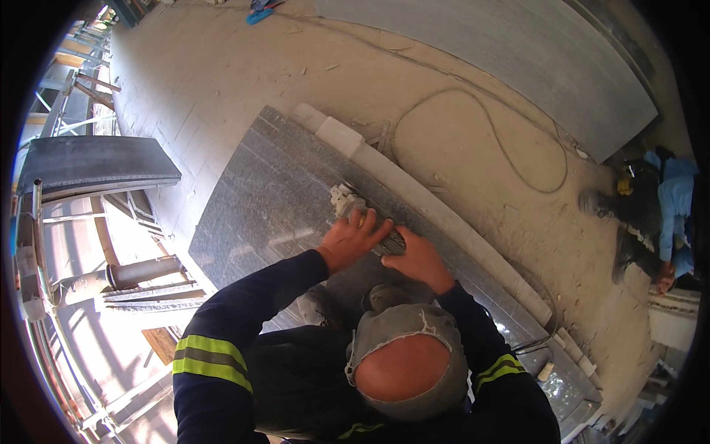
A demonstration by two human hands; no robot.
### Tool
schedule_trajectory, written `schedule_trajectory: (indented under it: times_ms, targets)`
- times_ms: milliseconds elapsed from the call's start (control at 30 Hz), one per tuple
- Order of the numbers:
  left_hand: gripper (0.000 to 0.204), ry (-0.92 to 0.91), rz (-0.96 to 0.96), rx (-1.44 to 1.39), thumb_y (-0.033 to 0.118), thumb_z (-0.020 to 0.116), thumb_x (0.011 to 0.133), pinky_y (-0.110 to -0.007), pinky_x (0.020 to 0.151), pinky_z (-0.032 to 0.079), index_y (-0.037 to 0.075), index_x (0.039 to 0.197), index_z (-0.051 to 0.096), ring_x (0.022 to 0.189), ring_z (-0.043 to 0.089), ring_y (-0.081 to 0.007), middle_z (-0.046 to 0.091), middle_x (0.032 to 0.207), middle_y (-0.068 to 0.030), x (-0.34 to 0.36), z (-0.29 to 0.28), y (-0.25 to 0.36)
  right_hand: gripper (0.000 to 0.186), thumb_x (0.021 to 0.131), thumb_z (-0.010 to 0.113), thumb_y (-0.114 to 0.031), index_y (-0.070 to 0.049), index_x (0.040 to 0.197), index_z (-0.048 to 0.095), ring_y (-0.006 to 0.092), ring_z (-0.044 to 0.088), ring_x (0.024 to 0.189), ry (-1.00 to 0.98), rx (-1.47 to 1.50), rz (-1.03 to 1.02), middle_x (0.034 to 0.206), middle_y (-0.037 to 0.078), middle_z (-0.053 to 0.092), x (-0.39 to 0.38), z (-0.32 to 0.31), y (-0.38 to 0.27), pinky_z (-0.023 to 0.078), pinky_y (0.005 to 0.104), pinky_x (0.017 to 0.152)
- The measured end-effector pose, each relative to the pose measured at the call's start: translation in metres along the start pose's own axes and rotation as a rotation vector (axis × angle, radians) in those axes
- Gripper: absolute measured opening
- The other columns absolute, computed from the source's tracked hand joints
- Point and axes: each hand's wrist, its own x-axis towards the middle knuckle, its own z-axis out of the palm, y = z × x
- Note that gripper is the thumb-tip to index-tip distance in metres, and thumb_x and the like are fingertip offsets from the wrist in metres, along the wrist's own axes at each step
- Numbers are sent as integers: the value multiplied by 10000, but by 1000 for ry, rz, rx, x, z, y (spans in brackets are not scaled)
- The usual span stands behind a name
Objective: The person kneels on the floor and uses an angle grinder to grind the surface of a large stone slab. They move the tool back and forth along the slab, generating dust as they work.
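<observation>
Grey stone, finely speckled and streaked with pale dust, makes up the slab point(244, 196), a broad piece with a straight long edge on its right. Over its upper part, near that edge, is the tool point(346, 201), chunky and dusty, with a pale front and a dark, ridged body. Both hands hold it: the left hand point(355, 240) wraps over its middle, fingers bent, while the right hand point(420, 260) grips the ridged rear, thumb against it. Whether the front touches the stone, I cannot tell. Rough pale blocks point(340, 135) line the long edge; past them spreads sandy floor point(325, 81), where a cable point(488, 120) loops well apart from the hands. Leftward, the slab's flat face runs on to its far rim, leaving sideways room. Well apart are a smooth dark slab point(100, 159) at left and a co-worker point(674, 196) in blue at right.
</observation>
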Motion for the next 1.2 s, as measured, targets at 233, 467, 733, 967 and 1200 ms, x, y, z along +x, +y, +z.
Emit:
schedule_trajectory:
  times_ms: [233,467,733,967,1200]
  targets:
    - [638,1,26,-3,174,700,907,-338,725,608,234,1526,555,1139,648,-290,602,1365,-142,0,-1,-1,826,783,865,-406,-72,1481,575,469,713,1147,16,18,6,1205,267,744,-4,-2,-1,568,502,972]
    - [646,26,23,-42,178,710,901,-342,730,615,224,1527,554,1183,648,-289,602,1368,-120,0,-3,-3,798,785,861,-409,-71,1454,587,475,711,1135,37,-15,2,1200,264,747,-7,-5,-4,568,511,967]
    - [704,-69,6,-85,137,715,884,-403,845,589,200,1558,520,1238,644,-298,590,1410,-101,-3,-7,-19,860,776,823,-424,-57,1507,555,463,709,1164,27,-8,4,1231,275,744,12,5,-5,557,524,996]
    - [725,-106,-16,-72,103,695,872,-400,793,564,192,1565,505,1087,717,-262,608,1435,-106,-10,-4,-28,887,743,844,-394,-48,1510,564,464,710,1164,27,25,-1,1233,282,742,20,10,0,566,519,990]
    - [647,-109,3,-67,144,679,874,-383,724,580,158,1504,533,917,753,-235,621,1454,-130,-13,-5,-27,882,747,852,-395,-50,1508,571,459,713,1161,38,27,-17,1226,286,743,15,8,8,567,512,992]
